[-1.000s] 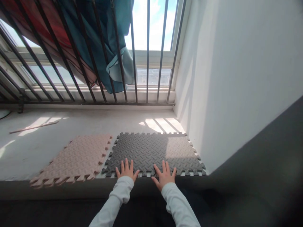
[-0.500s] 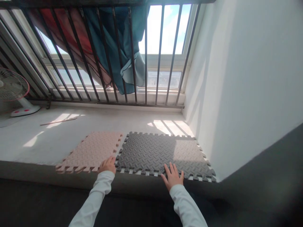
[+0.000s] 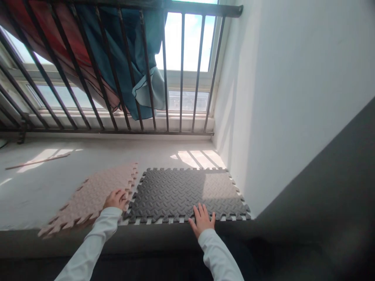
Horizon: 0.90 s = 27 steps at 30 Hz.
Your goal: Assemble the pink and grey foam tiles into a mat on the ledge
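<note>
A pink interlocking foam mat (image 3: 99, 187) lies at an angle on the ledge, its near left corner jutting past the front edge. My left hand (image 3: 115, 199) is at its right side, fingers bent over the toothed edge; the thumb is hidden. To the right lies a dark grey foam mat (image 3: 172, 191) with a raised tread pattern, made of joined pieces or one long piece; I cannot tell which. On its front edge my right hand (image 3: 202, 219) rests flat, fingers spread. A narrow gap separates the two mats, closest near my left hand.
Black metal railing (image 3: 181, 70) runs along the window, with a red and teal curtain (image 3: 117, 58) behind it. A white wall (image 3: 287, 78) bounds the right side. On the pale ledge (image 3: 23, 195) at left lies a thin pinkish strip (image 3: 38, 160).
The pink mat has turned, its near left corner swinging towards me over the ledge's front. My left hand has moved with it; my right hand stays on the grey mat. The view has shifted right.
</note>
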Tool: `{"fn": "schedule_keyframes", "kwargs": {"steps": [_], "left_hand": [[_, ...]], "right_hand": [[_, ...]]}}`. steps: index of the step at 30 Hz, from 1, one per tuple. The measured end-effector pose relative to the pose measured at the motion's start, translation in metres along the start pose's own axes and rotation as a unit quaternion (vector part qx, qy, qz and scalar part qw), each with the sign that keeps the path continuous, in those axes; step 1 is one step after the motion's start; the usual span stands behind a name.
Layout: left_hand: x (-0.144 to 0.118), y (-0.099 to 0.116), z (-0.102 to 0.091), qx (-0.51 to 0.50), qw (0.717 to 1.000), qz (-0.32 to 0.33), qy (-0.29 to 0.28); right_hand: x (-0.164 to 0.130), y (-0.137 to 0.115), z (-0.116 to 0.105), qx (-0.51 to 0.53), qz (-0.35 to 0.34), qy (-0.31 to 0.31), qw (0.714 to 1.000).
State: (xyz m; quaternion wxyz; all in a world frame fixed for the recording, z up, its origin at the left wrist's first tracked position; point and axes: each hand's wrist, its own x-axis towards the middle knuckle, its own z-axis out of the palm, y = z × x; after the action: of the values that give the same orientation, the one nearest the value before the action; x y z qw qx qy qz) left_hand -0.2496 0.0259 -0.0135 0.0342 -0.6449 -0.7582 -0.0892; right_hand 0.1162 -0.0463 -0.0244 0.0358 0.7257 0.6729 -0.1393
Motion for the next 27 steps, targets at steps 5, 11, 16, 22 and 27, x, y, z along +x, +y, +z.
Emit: {"fn": "schedule_keyframes", "kwargs": {"steps": [5, 11, 16, 22, 27], "left_hand": [[0.038, 0.082, -0.018, -0.116, 0.992, 0.014, 0.041], [0.030, 0.266, -0.016, -0.175, 0.977, 0.116, -0.039], [-0.002, 0.334, 0.012, -0.167, 0.954, 0.195, -0.158], [0.014, 0.242, 0.048, -0.028, 0.988, -0.008, -0.152], [0.048, 0.198, 0.053, 0.001, 0.978, 0.056, -0.203]], "right_hand": [[0.002, -0.002, 0.001, 0.018, 0.002, 0.002, 1.000], [0.010, 0.008, 0.002, 0.063, 0.049, 0.053, 0.995], [0.019, 0.042, -0.002, 0.109, 0.174, 0.123, 0.971], [0.027, 0.062, -0.010, 0.099, 0.211, 0.115, 0.966], [0.033, 0.067, -0.022, 0.057, 0.217, 0.074, 0.972]]}}
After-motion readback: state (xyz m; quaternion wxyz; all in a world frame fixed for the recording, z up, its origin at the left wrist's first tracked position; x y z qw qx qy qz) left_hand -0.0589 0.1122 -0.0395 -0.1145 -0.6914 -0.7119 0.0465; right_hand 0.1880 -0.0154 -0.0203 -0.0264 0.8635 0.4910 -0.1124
